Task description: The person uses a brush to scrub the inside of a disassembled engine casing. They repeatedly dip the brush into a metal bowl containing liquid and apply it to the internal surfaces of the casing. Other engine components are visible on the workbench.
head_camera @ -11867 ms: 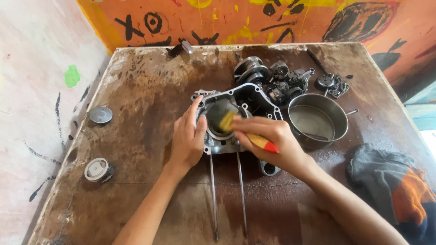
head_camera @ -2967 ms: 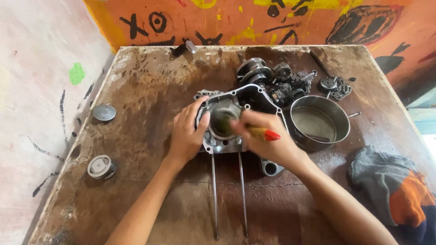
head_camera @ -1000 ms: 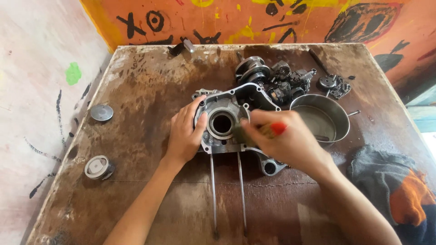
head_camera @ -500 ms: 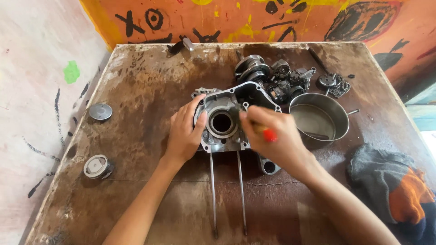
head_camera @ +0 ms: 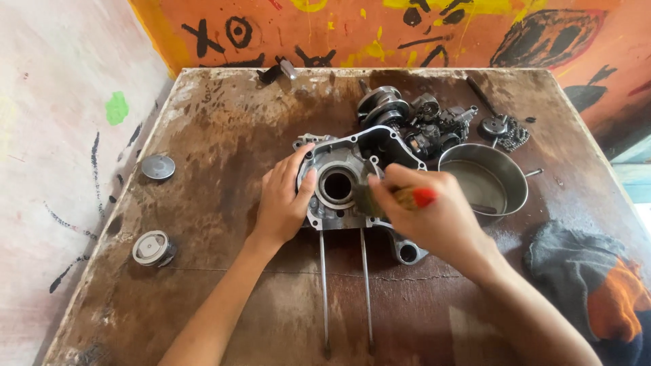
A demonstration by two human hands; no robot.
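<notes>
The left hand lies flat on the left side of a grey metal engine case. Its fingers are spread and press on the case edge, and the hand holds nothing. The right hand is closed around a small brush with a wooden handle and a red tip. The brush hairs touch the case just right of its big round hole, and the case sits on the brown, stained counter between the two hands.

Two long thin metal rods stick out from the case toward the person, between the two arms. Just past the right hand sits a round metal bowl. Behind the hands lies a heap of dark engine parts, touching the far side of the case. A grey and orange rag lies to the right of the right arm. Far to the left of the left hand lie a flat round cap and a shiny piston, well apart from the case.
</notes>
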